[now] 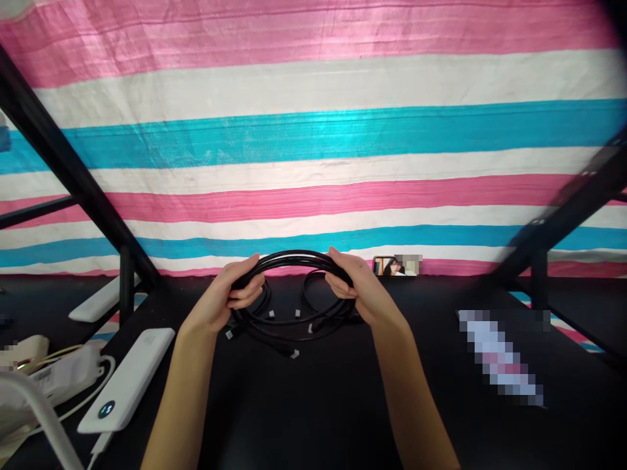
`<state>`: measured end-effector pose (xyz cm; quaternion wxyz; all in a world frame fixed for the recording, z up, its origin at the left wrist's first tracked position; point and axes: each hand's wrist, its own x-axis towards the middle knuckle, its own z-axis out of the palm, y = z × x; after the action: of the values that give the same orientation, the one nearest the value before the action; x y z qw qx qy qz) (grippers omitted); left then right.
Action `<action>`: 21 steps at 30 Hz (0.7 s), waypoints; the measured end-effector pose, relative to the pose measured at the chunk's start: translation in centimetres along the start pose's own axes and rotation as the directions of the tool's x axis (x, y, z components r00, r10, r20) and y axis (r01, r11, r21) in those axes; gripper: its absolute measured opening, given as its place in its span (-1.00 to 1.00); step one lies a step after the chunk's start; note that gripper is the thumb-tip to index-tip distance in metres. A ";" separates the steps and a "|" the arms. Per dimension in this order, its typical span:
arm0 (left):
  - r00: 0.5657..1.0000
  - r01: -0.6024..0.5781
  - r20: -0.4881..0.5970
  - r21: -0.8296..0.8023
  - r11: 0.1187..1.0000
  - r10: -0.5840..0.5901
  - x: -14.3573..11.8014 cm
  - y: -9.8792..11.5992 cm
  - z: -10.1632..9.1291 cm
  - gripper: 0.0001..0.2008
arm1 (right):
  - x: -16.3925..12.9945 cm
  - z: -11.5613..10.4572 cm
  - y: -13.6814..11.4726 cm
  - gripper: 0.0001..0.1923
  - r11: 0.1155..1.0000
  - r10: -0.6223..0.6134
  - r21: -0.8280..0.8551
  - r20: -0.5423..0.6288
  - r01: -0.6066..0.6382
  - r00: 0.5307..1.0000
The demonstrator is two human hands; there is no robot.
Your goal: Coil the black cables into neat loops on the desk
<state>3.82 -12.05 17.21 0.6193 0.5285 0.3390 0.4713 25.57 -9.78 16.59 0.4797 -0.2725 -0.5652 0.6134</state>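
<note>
A coiled black cable (294,256) is held up above the dark table between both hands. My left hand (235,290) is closed around the left side of the coil, thumb on top and fingers curled beneath. On the opposite side my right hand (357,284) grips the coil in the same way. The loops hang in a wide oval between the hands. Behind and below them are more black cables with small white tags or ends (294,354); I cannot tell which of these belong to the held coil.
At left, a white power bank (130,378) with a lit display lies plugged into a white cable. Beyond it is another white device (100,301). A phone (396,266) leans at the back against striped sheeting (313,140). A blurred-out flat item (504,358) lies right. Black frame bars (73,173) flank the table.
</note>
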 end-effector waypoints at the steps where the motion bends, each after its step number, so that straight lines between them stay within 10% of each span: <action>1: 1.000 -0.005 0.011 -0.010 1.000 0.005 0.0 0.0 0.0 -0.50 | 0.0 0.0 0.0 -0.49 1.000 -0.006 -0.007 0.000 0.006 1.000; 21: 0.996 -0.077 0.042 -0.015 0.997 0.078 -1.0 0.2 0.2 -0.63 | -1.0 0.0 -0.7 -0.71 0.995 -0.098 0.001 0.057 0.099 0.993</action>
<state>3.63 -13.01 17.36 0.6110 0.5473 0.3019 0.4858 26.18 -10.71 17.02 0.4927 -0.2269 -0.5920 0.5961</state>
